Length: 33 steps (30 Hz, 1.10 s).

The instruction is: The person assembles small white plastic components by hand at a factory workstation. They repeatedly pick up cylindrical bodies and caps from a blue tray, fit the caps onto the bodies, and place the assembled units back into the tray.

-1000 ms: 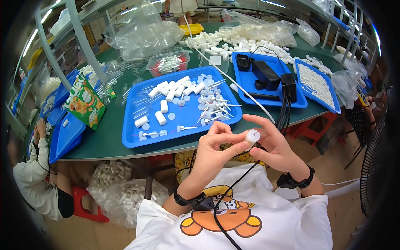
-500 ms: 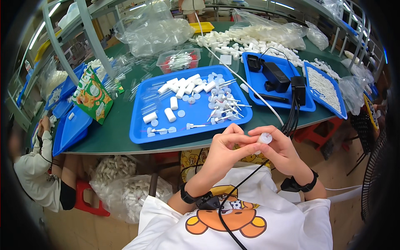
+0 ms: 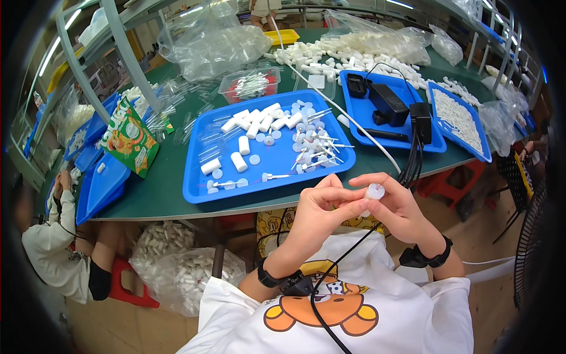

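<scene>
My left hand (image 3: 327,207) and my right hand (image 3: 401,209) meet just past the table's front edge. Between their pinched fingertips is a small white cylinder with a translucent round cap (image 3: 374,192), its capped end facing up. Fingers cover most of its body. Beyond them lies a blue tray (image 3: 191,162). White cylinders (image 3: 239,161) are scattered over its left and middle parts, while translucent discs (image 3: 254,159) and thin white sticks with disc ends (image 3: 318,154) crowd its right side. Clear tubes (image 3: 206,141) lie along the left.
A second blue tray (image 3: 433,146) carries black power adapters (image 3: 388,103); beside it, another tray holds short white sticks (image 3: 457,121). A white cable (image 3: 345,115) crosses the table. A green snack bag (image 3: 132,137) stands left. White cylinders pile up (image 3: 359,56) at the back. At far left sits another person (image 3: 56,248).
Both hands stay together on the capped cylinder, with only slight finger shifts. The view has moved a little; the trays and their contents look the same.
</scene>
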### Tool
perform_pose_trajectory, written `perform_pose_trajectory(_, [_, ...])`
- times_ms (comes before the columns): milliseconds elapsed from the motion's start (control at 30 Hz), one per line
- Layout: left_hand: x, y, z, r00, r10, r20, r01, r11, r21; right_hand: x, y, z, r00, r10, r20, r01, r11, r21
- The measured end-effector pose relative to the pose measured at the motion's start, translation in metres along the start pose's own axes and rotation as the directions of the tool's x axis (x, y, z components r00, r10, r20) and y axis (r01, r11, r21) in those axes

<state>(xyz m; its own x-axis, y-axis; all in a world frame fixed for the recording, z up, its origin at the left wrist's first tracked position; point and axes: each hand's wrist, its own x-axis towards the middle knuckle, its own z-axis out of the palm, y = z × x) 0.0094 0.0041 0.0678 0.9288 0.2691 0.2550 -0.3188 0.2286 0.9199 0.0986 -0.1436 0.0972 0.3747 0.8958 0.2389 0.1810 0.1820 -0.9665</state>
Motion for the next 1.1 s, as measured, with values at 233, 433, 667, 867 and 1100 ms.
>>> perform_pose_trajectory(233, [-0.001,0.001,0.001,1.000,-0.013,-0.009,0.013,1.000,-0.020,0.000,0.000,0.002,0.999,0.020,-0.027,-0.020,1.000,0.012])
perform_pose_trajectory(433, [-0.001,-0.001,0.001,1.000,-0.005,-0.008,0.004,1.000,-0.017,0.000,-0.002,0.000,0.999,0.038,-0.008,-0.038,0.999,-0.011])
perform_pose_trajectory(667, [0.002,0.000,0.000,0.999,0.042,-0.033,-0.041,0.999,0.022,0.002,-0.001,-0.006,0.999,-0.037,0.024,0.039,0.995,-0.087])
perform_pose_trajectory(867, [0.002,-0.002,-0.003,0.999,0.048,-0.022,-0.048,0.999,0.021,0.001,-0.001,-0.008,0.998,-0.048,0.039,0.053,0.986,-0.156])
perform_pose_trajectory(1100, [0.001,-0.001,0.000,1.000,-0.002,-0.027,0.002,1.000,-0.016,0.001,-0.003,-0.006,0.999,-0.021,0.037,0.027,0.985,-0.169])
